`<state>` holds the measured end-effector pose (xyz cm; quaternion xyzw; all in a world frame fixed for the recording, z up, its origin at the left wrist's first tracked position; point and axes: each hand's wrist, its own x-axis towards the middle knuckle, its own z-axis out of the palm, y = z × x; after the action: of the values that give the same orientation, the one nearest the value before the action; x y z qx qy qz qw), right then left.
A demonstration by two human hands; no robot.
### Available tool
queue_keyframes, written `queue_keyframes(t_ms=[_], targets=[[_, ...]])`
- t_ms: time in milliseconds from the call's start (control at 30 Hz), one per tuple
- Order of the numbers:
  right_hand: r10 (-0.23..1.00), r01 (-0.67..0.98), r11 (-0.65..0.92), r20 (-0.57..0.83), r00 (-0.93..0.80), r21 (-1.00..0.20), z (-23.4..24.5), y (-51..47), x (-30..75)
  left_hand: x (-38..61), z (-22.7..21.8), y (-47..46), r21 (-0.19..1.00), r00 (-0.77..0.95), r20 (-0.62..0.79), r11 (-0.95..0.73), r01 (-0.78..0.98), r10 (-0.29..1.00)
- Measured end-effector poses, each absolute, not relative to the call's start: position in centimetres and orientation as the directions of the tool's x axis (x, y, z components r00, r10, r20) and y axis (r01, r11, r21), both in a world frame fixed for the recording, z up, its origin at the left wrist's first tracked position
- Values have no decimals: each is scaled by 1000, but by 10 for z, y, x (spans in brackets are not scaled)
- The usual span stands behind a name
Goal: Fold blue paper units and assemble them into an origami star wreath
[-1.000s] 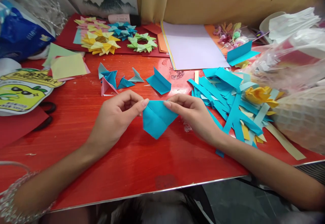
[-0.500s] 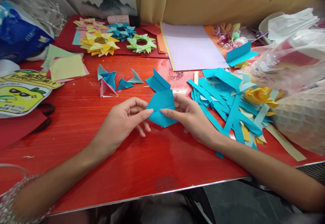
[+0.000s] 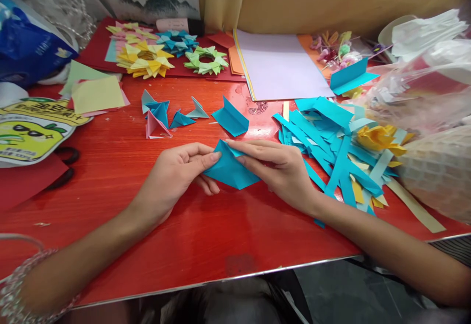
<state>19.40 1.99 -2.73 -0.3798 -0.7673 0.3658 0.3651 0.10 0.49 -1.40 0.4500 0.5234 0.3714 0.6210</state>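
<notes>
Left hand pinches the blue paper at its left corner. Right hand clamps its top edge, fingers laid flat. The paper sits low over the table. Step in hand: probably creasing a flap, which calls for firm, even pressure. Beyond lies a folded piece.

Nothing properly readable, yellow-green packet at far left carried bold characters over a sunglasses cartoon, too blurred to make out, blue bag behind it bore small print, illegible too.
</notes>
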Motion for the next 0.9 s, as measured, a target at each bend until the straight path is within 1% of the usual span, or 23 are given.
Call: queue_keyframes(t_ms=[67,233,333,433,533,633,900], targets=[[859,266,412,275,-431,-871,-25,19,193,2,-13,5,950,180,-310,312,21,933],[935,151,168,109,-337,-974,-22,20,192,4,-13,4,956,218,-294,286,68,930],[933,58,8,-14,-360,-998,-21,22,191,4,-13,5,962,236,-272,261,75,933],[899,55,-99,-113,-423,-994,-21,25,191,3,-13,6,964,254,-265,249,93,930],[873,80,-109,-134,-470,-991,-22,27,192,2,-13,7,960,253,-270,241,141,929],[875,78,-111,-135,-465,-991,-24,27,192,1,-13,7,956,245,-271,232,178,931],[867,86,-134,-159,-473,-987,-24,29,193,0,-14,7,955,248,-272,229,190,930]])
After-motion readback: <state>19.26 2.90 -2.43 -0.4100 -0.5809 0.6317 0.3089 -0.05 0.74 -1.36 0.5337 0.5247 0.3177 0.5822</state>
